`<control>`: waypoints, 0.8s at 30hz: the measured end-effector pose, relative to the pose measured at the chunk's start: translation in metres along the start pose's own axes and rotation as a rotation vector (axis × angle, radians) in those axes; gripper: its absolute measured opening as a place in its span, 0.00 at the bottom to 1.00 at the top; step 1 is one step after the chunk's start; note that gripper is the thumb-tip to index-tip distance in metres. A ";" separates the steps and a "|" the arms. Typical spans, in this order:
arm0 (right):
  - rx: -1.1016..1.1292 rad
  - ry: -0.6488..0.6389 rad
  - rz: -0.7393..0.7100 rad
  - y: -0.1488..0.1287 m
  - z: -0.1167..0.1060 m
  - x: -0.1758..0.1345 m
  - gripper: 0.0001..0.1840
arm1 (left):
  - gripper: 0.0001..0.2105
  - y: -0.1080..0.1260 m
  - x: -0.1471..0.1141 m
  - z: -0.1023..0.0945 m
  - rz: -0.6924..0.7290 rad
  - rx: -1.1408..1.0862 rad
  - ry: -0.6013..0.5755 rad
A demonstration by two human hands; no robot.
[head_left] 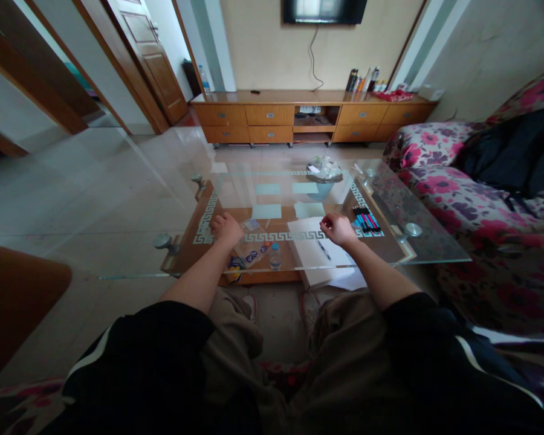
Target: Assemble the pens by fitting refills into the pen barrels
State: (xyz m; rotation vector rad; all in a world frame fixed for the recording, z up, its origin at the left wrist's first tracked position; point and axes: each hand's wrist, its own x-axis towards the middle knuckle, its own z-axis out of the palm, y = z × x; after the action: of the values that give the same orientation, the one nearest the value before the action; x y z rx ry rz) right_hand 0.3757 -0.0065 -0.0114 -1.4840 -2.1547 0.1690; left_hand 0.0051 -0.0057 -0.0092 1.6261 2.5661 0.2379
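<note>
My left hand [227, 229] rests over the left part of the glass tabletop [240, 187], palm down, its fingers apart and bent a little, with nothing seen in them. My right hand [338, 229] is above the right part of the glass with its fingers curled together; whatever may be inside them is hidden. Just right of that hand lies a row of pens [367, 220], several black, blue and pink ones side by side. Under the glass, below my right hand, sit white paper sheets [310, 244] with a single pen [324, 250] on top.
On the lower shelf are a plastic bottle [275, 257] and snack packaging [252, 256]. A filled wastebasket [321, 188] stands beyond the table. A flowered sofa [428, 145] with a black bag [517, 151] is at right. Along the wall runs a wooden cabinet [269, 124].
</note>
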 end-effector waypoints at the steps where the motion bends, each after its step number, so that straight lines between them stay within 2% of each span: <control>1: 0.000 0.005 -0.002 0.001 0.000 0.000 0.08 | 0.31 0.000 0.002 0.001 0.000 0.013 0.005; 9: 0.027 0.020 0.021 0.001 -0.001 -0.001 0.08 | 0.25 0.007 0.002 0.005 0.041 -0.033 0.075; 11: 0.036 0.031 0.034 -0.003 -0.001 0.000 0.08 | 0.24 0.009 0.002 0.004 0.094 -0.072 0.081; 14: 0.068 0.040 0.033 -0.012 -0.001 0.003 0.08 | 0.21 0.015 0.003 0.006 0.283 -0.168 0.052; 17: 0.110 0.021 0.033 -0.024 -0.002 0.005 0.07 | 0.19 0.023 0.000 0.010 0.462 -0.329 -0.045; 21: 0.173 -0.049 0.081 -0.039 -0.003 0.006 0.09 | 0.19 0.038 -0.015 0.018 0.723 -0.539 -0.164; 24: 0.243 -0.104 0.117 -0.047 0.001 0.005 0.10 | 0.16 0.050 -0.029 0.021 0.884 -0.644 -0.198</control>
State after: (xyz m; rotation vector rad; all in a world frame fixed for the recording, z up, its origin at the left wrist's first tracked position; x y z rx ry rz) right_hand 0.3344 -0.0203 0.0073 -1.4863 -2.0421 0.5399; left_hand 0.0653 -0.0095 -0.0205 2.1754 1.2595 0.7978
